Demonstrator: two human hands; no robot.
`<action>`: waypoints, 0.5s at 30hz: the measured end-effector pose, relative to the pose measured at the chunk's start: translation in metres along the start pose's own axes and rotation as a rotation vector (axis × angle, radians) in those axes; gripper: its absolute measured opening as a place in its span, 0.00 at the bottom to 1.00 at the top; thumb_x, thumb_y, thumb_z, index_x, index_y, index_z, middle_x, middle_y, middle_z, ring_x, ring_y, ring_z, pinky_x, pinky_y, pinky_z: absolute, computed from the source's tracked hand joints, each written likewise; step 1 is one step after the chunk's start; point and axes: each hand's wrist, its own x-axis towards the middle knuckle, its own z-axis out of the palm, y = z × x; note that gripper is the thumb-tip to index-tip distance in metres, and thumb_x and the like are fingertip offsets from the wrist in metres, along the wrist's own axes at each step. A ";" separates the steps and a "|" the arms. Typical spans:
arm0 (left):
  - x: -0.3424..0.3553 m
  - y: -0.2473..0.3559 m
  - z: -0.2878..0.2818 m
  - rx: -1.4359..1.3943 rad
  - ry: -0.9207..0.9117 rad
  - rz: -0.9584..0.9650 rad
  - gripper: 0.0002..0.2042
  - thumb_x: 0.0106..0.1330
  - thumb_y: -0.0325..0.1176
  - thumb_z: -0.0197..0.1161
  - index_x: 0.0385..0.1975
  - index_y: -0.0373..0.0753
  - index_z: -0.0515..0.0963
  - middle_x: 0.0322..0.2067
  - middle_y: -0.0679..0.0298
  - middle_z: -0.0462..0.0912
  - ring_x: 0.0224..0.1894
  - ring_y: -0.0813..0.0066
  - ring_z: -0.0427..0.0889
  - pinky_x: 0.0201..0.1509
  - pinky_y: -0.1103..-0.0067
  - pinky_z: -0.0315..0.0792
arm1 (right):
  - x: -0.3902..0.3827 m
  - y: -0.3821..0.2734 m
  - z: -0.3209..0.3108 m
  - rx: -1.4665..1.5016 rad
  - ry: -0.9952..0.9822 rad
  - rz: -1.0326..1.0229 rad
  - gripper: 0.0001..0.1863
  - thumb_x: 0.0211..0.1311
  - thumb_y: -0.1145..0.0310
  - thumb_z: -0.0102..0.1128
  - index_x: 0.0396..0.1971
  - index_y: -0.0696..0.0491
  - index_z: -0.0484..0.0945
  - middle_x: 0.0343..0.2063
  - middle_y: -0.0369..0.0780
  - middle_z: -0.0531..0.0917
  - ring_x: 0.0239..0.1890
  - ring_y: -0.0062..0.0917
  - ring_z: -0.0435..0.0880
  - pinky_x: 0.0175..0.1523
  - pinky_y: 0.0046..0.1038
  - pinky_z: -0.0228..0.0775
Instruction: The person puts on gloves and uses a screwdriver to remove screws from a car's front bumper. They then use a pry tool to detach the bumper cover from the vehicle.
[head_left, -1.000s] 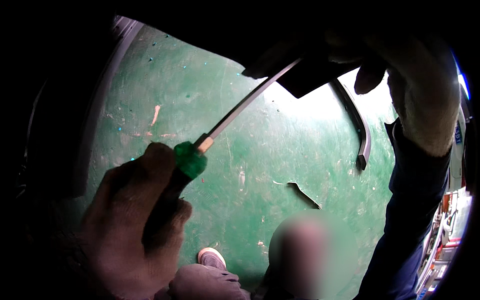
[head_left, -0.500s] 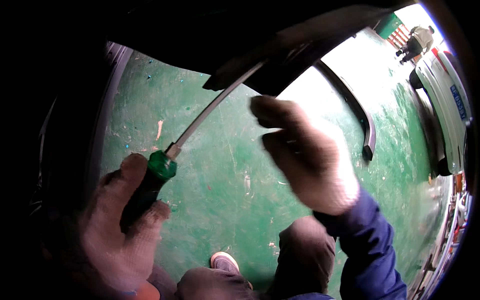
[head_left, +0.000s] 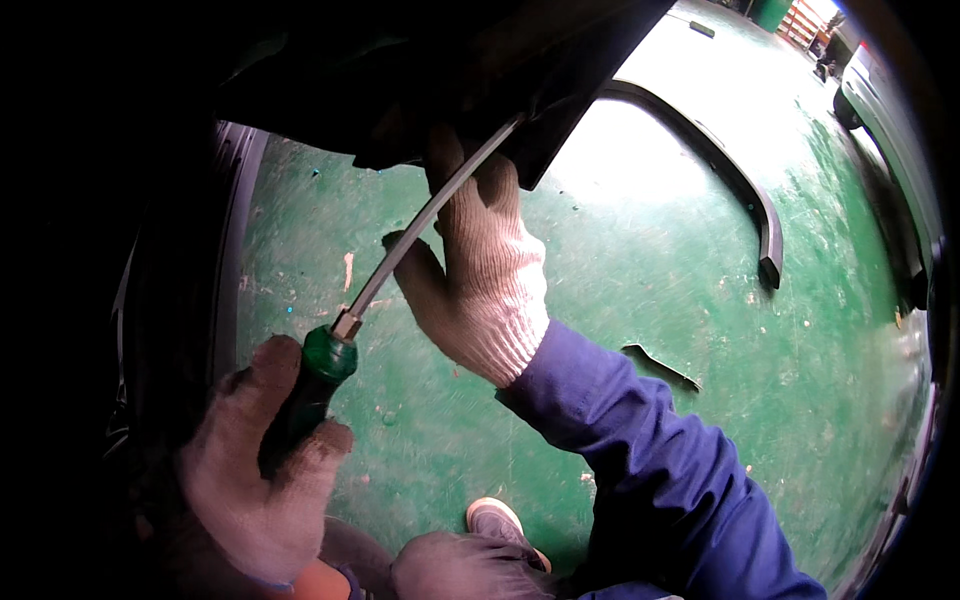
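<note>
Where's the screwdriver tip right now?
In the head view, upper centre: the screwdriver runs from the left hand up past the right hand, its tip tucked under the dark panel.

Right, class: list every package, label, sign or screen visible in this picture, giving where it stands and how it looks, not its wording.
None can be made out: no package, label, sign or screen shows around the green-handled screwdriver, the gloved left hand, the gloved right hand or the green floor.
</note>
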 end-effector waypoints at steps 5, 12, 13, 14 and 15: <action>0.005 0.004 0.017 -0.032 0.087 -0.004 0.29 0.53 0.33 0.74 0.57 0.29 0.79 0.47 0.53 0.86 0.46 0.64 0.84 0.50 0.73 0.77 | -0.001 0.009 -0.004 -0.048 0.013 0.006 0.43 0.52 0.75 0.68 0.70 0.51 0.60 0.58 0.57 0.69 0.50 0.55 0.81 0.47 0.44 0.83; 0.003 0.002 0.017 -0.144 0.035 -0.030 0.28 0.51 0.27 0.73 0.57 0.29 0.79 0.47 0.53 0.86 0.45 0.66 0.83 0.48 0.72 0.78 | 0.000 0.011 0.001 -0.009 0.042 -0.016 0.44 0.49 0.76 0.69 0.69 0.50 0.62 0.57 0.55 0.70 0.50 0.54 0.81 0.45 0.44 0.83; 0.003 0.002 0.018 -0.179 0.036 -0.049 0.28 0.52 0.27 0.73 0.57 0.30 0.79 0.47 0.53 0.86 0.45 0.66 0.83 0.48 0.72 0.78 | 0.000 0.012 0.002 -0.008 0.040 -0.017 0.43 0.49 0.76 0.68 0.69 0.50 0.62 0.57 0.55 0.70 0.50 0.54 0.81 0.45 0.44 0.83; 0.003 0.003 0.019 -0.213 0.037 -0.068 0.28 0.52 0.27 0.73 0.57 0.30 0.79 0.48 0.53 0.85 0.45 0.66 0.83 0.48 0.72 0.78 | 0.000 0.011 0.002 -0.007 0.039 -0.018 0.43 0.49 0.77 0.68 0.69 0.50 0.62 0.56 0.55 0.70 0.49 0.54 0.82 0.45 0.44 0.83; 0.003 0.004 0.018 -0.180 0.026 -0.064 0.28 0.53 0.27 0.73 0.57 0.30 0.79 0.48 0.53 0.86 0.45 0.66 0.83 0.49 0.72 0.78 | 0.001 0.011 0.002 -0.005 0.038 -0.013 0.43 0.49 0.77 0.68 0.69 0.50 0.62 0.56 0.55 0.70 0.49 0.54 0.82 0.45 0.44 0.83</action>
